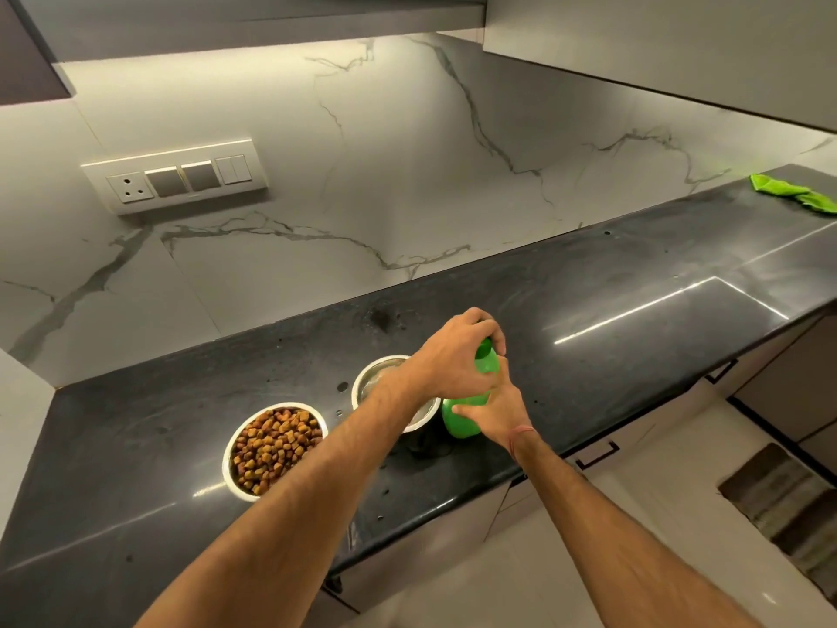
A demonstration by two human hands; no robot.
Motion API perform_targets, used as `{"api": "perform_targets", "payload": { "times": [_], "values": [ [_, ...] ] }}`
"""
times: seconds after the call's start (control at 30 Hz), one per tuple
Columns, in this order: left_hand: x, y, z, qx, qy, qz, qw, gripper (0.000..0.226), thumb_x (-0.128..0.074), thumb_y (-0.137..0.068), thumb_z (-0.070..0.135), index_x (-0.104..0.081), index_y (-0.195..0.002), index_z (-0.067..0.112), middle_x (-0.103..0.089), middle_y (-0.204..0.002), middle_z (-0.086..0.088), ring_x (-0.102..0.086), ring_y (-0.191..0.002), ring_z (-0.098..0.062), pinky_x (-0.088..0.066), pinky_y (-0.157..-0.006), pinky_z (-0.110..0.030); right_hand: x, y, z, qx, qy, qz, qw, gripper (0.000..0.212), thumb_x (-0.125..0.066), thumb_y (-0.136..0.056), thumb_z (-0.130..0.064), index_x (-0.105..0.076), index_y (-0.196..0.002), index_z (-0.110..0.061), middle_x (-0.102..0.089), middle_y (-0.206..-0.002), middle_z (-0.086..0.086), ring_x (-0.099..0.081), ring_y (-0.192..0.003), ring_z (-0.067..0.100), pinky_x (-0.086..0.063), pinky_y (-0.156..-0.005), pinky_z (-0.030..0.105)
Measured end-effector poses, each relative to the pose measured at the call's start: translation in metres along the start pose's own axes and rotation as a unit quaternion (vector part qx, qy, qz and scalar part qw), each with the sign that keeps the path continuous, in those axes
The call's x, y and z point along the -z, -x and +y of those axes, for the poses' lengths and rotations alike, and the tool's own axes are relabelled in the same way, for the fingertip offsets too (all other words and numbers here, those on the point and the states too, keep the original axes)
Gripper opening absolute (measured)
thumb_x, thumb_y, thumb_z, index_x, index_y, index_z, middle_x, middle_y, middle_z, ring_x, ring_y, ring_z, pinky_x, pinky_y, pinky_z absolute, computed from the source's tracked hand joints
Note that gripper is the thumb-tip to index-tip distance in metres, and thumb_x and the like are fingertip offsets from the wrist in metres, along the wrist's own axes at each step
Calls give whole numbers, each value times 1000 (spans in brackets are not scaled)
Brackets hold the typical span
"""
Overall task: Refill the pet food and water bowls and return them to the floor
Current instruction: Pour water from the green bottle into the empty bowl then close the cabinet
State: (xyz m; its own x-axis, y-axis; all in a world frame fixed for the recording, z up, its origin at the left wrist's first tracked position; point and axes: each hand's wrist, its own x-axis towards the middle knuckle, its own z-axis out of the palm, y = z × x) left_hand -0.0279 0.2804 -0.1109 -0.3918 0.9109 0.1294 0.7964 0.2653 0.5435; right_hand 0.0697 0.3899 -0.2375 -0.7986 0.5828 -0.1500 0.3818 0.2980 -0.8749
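Observation:
A steel bowl (276,451) full of brown kibble sits on the black countertop (611,301) near its front edge. To its right stands a second steel bowl (373,378), partly hidden by my left forearm; its contents are hard to make out. A green plastic bottle (462,419) stands upright just right of that bowl. My left hand (457,355) is closed over the bottle's top. My right hand (493,412) grips the bottle's body from the right.
A green cloth (790,194) lies at the far right end of the counter. A switch and socket panel (176,176) is on the marble wall. Cabinet fronts with black handles (598,453) lie below the counter, and a striped mat (783,505) is on the floor.

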Motion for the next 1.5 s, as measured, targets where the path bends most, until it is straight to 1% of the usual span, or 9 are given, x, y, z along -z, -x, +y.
{"api": "perform_targets", "payload": {
  "times": [0.33, 0.5, 0.67, 0.87, 1.03, 1.13, 1.2, 1.33, 1.5],
  "values": [
    [-16, 26, -21, 128, 229, 287, 921, 72, -103, -64, 51, -65, -124, 41, -57, -127, 14, -66, -109, -4, -58, -85, -19, -1, 2, 2, -5, -4, 26, 1000, 101, -94, -67, -26, -32, -146, -43, -70, -114, -4, -70, -106, 21, -62, -93, 47],
    [-20, 51, -51, 237, 235, 392, 857, 14, -73, -103, 30, -71, -117, 31, -76, -103, 15, -75, -94, -3, -65, -86, -45, -3, 2, 5, -6, -24, 39, 999, 97, -96, -67, -18, -41, -144, -41, -68, -110, -13, -67, -109, 21, -57, -98, 41],
    [-31, 41, -16, 161, 243, 316, 903, 27, -71, -103, 46, -77, -121, 28, -78, -111, 16, -73, -104, -3, -63, -89, -35, -5, 1, -1, -9, -6, 37, 999, 98, -95, -69, -26, -37, -146, -37, -69, -113, -5, -69, -105, 21, -59, -93, 43],
    [-49, 17, 11, 182, 106, 221, 952, 92, -76, -78, 78, -49, -152, 31, -60, -134, 14, -53, -125, -10, -49, -104, -32, -11, 2, -2, 19, 47, 45, 998, 62, -80, -88, -36, -48, -142, -31, -63, -105, -22, -67, -95, 5, -53, -77, 18],
    [-44, 2, 5, 164, 124, 204, 957, 67, -81, -86, 62, -56, -142, 36, -64, -131, 10, -60, -120, -15, -55, -105, -46, -6, 2, -1, -2, 4, 33, 999, 89, -92, -77, -30, -33, -144, -38, -67, -109, -15, -70, -97, 8, -61, -83, 34],
    [-38, 7, -14, 126, 187, 163, 961, 85, -85, -89, 52, -41, -162, 43, -35, -171, 3, -37, -155, -21, -38, -126, -44, -4, 1, 4, 4, -5, 36, 999, 97, -95, -71, -22, -32, -142, -41, -70, -116, -8, -71, -104, 15, -62, -90, 40],
    [-34, 20, -30, 132, 243, 202, 940, 98, -94, -78, 54, -40, -160, 50, -34, -167, 12, -44, -150, -12, -45, -117, -34, -4, 1, 6, 5, -10, 37, 999, 99, -95, -72, -18, -34, -146, -37, -69, -117, -4, -69, -108, 19, -60, -93, 42],
    [-34, 43, -45, 196, 263, 321, 889, 60, -91, -85, 44, -63, -137, 36, -66, -131, 16, -70, -110, 0, -64, -88, -38, -6, 1, 8, 2, -30, 46, 998, 98, -97, -70, -18, -38, -146, -38, -68, -114, -8, -67, -110, 20, -56, -96, 39],
    [-42, 42, -23, 168, 256, 350, 885, 18, -72, -104, 36, -78, -118, 27, -79, -109, 15, -74, -104, -5, -63, -91, -43, -9, 3, 6, 5, -37, 41, 998, 99, -96, -72, -21, -36, -149, -38, -67, -115, -10, -66, -107, 16, -55, -92, 37]
  ]
}}
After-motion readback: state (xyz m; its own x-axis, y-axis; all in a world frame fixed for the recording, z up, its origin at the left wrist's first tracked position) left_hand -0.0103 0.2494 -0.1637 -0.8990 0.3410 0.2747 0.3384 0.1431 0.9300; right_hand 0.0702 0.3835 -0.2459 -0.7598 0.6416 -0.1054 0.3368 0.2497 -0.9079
